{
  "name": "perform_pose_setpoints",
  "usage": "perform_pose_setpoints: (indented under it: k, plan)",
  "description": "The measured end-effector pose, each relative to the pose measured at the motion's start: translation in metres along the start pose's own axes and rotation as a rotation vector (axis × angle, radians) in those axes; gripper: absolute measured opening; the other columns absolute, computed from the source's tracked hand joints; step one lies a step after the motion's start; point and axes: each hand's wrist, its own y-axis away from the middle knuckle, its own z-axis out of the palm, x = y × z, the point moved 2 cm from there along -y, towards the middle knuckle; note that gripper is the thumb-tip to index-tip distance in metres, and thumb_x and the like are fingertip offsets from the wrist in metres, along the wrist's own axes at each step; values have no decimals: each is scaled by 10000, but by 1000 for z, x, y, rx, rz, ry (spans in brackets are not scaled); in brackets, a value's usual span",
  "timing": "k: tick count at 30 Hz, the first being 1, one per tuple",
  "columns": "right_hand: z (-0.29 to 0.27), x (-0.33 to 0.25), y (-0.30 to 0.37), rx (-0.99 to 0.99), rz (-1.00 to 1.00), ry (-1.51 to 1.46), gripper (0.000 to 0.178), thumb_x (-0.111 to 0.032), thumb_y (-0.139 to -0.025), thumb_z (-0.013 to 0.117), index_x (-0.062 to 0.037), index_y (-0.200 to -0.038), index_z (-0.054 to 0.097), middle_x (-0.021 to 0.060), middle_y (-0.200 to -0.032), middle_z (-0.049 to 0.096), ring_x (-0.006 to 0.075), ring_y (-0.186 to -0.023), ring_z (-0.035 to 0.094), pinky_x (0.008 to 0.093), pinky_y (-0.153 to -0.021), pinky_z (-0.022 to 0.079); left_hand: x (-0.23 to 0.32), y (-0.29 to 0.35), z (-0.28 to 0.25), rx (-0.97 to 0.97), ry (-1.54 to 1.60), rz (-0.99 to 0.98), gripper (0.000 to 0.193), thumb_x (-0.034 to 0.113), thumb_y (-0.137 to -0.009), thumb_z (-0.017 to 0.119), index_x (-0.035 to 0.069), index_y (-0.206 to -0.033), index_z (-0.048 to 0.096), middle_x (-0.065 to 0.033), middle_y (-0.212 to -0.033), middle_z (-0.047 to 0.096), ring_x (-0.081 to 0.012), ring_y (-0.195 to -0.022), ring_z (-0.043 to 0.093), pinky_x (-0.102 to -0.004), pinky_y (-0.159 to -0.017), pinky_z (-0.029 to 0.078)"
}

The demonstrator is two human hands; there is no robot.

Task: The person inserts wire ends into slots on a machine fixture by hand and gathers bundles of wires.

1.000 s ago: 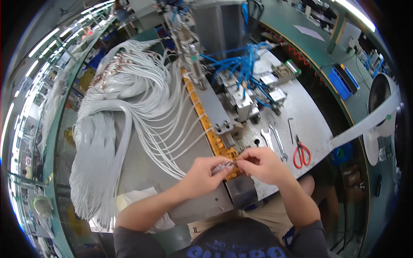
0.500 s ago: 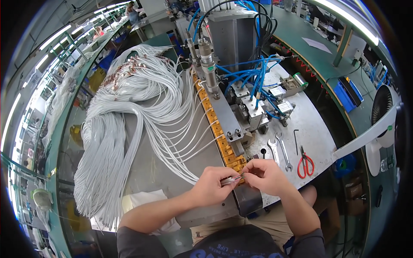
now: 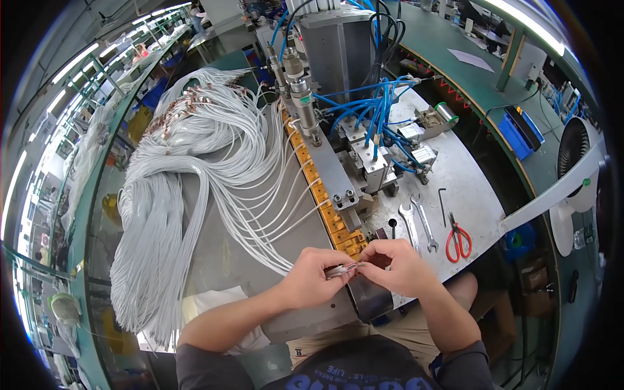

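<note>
My left hand (image 3: 318, 278) is closed round the end of a white cable (image 3: 338, 271), whose thin coloured inner wires stick out toward the right. The fingertips of my right hand (image 3: 396, 266) pinch those thin wires, close beside the left fingers; the exact tips are partly hidden. Both hands are just in front of the near end of a row of yellow fixture blocks (image 3: 348, 239). Several white cables run from those blocks leftward into a large bundle of white cables (image 3: 156, 240) lying over the metal worktop (image 3: 221, 260).
Beyond the blocks stands a machine with a metal bar (image 3: 325, 175) and blue air hoses (image 3: 383, 117). Two wrenches (image 3: 426, 224), a hex key (image 3: 442, 207) and red-handled scissors (image 3: 459, 242) lie at right. Farther right are a white fan (image 3: 575, 162) and a blue bin (image 3: 520, 136).
The surroundings have shifted slightly left in the picture. Both hands stay together at the cable's wire ends, with the right fingers slightly changed in pose.
</note>
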Motion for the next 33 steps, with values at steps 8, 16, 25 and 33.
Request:
perform_pose_setpoints:
  k: [8,16,25,33]
  plan:
    - [2,-2,2,44,-31,-46,93,-59,-827,653,20,-840,606,-1,-690,606,35,-611,542,198,-545,438,-3,2,3,-5,-25,98,105,21,-839,598,-19,-915,659,-71,-732,647,-91,-604,587,-246,-567,473]
    - [7,9,5,139,0,-92,109,-71,-822,647,34,-812,618,8,-653,604,48,-570,534,196,-509,415,2,2,5,72,-112,53,110,12,-817,608,-8,-915,653,-113,-770,643,-202,-657,618,-303,-604,479]
    - [-27,53,-19,108,350,-207,169,-127,-843,595,24,-781,637,36,-616,591,76,-497,504,222,-458,381,-14,-11,9,172,-491,105,99,13,-785,624,11,-883,637,-151,-772,584,-342,-629,556,-369,-572,451]
    - [-30,58,-36,94,-107,301,146,-127,-836,580,-12,-765,637,31,-620,589,79,-546,509,237,-488,393,-16,-13,0,196,-617,92,124,-1,-778,617,21,-900,624,-146,-790,576,-330,-627,566,-373,-559,455]
